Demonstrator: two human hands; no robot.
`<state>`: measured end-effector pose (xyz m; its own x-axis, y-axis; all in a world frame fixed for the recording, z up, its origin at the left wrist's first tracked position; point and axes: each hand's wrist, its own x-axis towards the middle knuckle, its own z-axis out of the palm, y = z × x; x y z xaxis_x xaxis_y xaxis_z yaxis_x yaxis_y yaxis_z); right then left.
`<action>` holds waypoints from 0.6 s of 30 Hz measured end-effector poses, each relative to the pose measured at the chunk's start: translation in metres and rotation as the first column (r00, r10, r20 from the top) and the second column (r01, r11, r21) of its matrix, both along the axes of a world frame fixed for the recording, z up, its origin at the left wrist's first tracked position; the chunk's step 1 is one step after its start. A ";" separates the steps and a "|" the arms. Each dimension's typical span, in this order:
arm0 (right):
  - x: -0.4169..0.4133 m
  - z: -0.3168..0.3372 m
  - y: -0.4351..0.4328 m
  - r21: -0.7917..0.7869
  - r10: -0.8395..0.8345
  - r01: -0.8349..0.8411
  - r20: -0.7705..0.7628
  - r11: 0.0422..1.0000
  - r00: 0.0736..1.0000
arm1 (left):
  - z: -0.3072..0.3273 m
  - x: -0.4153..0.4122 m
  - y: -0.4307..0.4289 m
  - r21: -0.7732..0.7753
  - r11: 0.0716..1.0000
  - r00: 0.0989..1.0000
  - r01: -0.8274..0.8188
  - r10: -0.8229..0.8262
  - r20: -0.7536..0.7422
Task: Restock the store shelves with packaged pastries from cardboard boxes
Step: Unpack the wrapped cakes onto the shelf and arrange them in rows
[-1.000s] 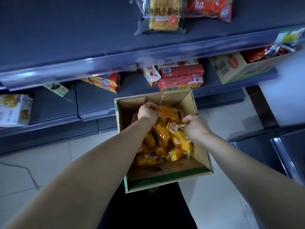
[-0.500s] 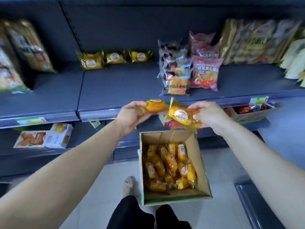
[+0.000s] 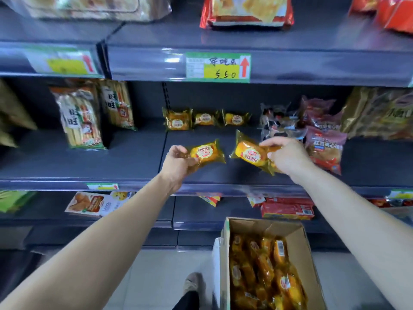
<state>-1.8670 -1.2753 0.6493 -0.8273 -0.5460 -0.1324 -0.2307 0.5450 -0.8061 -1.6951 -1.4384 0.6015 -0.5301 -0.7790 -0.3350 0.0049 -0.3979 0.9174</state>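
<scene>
Pastry packs in yellow wrap, one in each hand, held over the middle shelf. Far left on that shelf, tall bags of rice crackers standing toward the back edge. Further right, along the back edge, a row of three shelved packs side by side. In front of that row, above the front half of the shelf, left hand curled round one end of the first pack, label up, the rest of it sticking out to the right. Just beside it and not touching, the second pack, tilted, pinched at its right end between thumb and fingers of right hand. Right of that hand, dark red snack bags lying toward the front edge. On the front edge of the shelf above, a green and yellow price tag with a red arrow. Below the shelves, at lower right, an open cardboard box holding many more boxed packs, lying every way. Left of the box, one shoe on pale floor tiles.
</scene>
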 end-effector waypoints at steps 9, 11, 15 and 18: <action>-0.015 -0.031 -0.094 0.113 0.029 -0.016 -0.114 0.994 0.993 | -0.015 0.008 -0.071 0.039 0.995 0.994 -0.093 0.091 0.062; -0.020 -0.038 -0.115 0.088 0.025 -0.019 -0.075 0.996 0.997 | -0.019 0.014 -0.081 0.088 0.992 0.996 -0.088 0.087 0.016; -0.032 -0.054 -0.159 0.034 0.013 -0.011 -0.051 0.999 0.999 | -0.027 0.027 -0.103 0.083 0.996 1.000 -0.014 0.014 -0.004; -0.041 -0.067 -0.188 0.038 0.014 -0.012 -0.053 0.999 0.999 | -0.034 0.033 -0.122 0.109 0.991 0.997 -0.072 0.071 0.009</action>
